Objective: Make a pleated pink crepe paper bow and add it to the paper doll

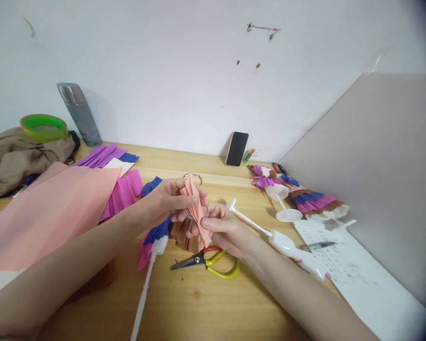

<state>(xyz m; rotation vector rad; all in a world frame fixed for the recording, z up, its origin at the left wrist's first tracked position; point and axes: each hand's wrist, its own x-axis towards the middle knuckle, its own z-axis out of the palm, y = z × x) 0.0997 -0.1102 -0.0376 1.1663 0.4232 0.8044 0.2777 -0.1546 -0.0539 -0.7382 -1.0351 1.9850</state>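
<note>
I pinch the pleated peach paper fan (196, 208) between both hands above the wooden table (206, 303): my left hand (165, 201) grips its upper folds, my right hand (222, 227) clamps the lower end. Keeping the pleats tight and even should matter most. The scissors (208, 260) lie just below, a white doll stand (250, 220) just right; open tabletop lies nearer me.

Folded paper piece (195, 206) held between left hand (166, 201) and right hand (223, 229), above table (206, 303). Scissors (209, 261) just below hands. Paper sheets (49, 208) left. Phone (236, 148) behind, leaning on wall. Finished dolls (298, 194) right.
</note>
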